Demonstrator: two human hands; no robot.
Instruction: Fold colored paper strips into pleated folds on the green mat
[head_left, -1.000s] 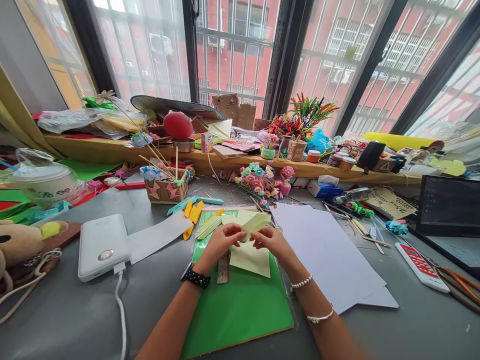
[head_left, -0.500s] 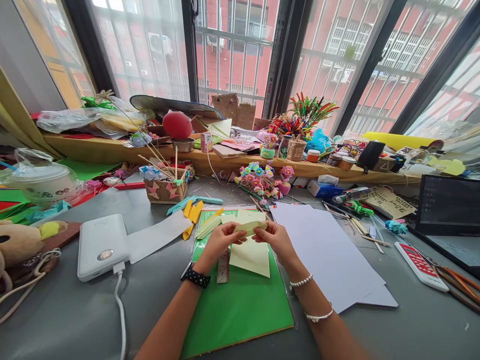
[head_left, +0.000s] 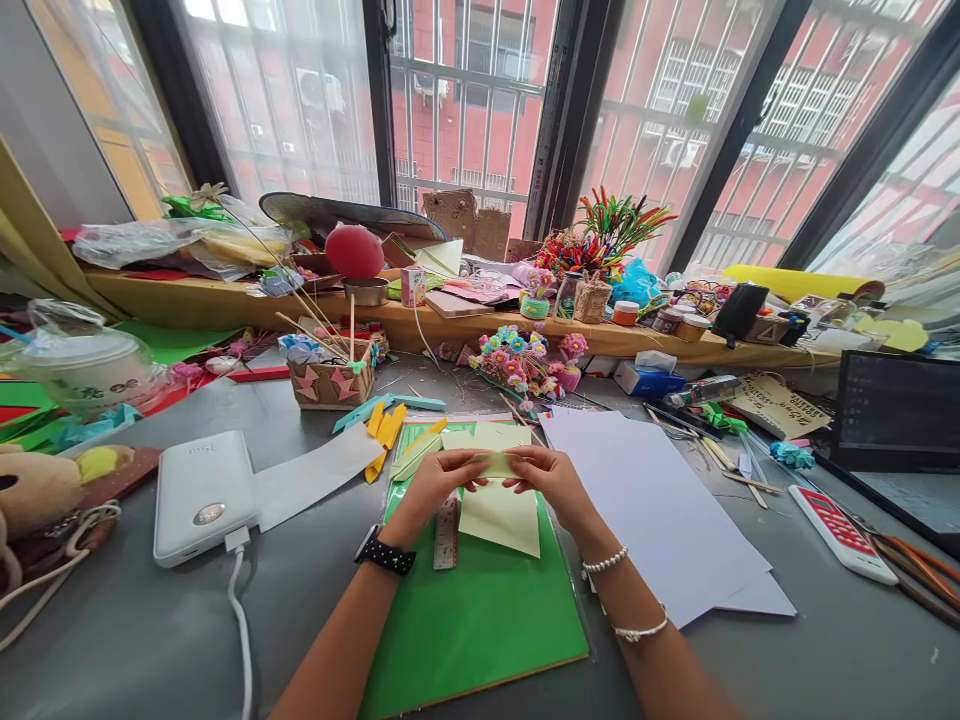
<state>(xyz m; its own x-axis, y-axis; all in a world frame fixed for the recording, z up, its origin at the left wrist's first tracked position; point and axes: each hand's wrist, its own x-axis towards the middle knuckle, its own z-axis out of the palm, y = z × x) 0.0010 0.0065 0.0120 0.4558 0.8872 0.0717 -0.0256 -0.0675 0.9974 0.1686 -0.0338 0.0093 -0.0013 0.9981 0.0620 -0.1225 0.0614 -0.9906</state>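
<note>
Both of my hands pinch one small folded piece of pale yellow paper just above the green cutting mat. My left hand grips its left end and my right hand grips its right end. A larger pale yellow sheet lies on the mat directly under my hands. A ruler rests on the mat beside my left wrist, which wears a black dotted watch band. More pale yellow pieces lie at the mat's far edge.
White sheets spread to the right of the mat. A white power bank with its cable sits left. A star-decorated basket, paper flowers, a laptop and a calculator crowd the grey desk; the sill is cluttered.
The folded yellow piece came down from a raised, tilted position to lie flat and low between my fingers, and my hands drew slightly closer together over it.
</note>
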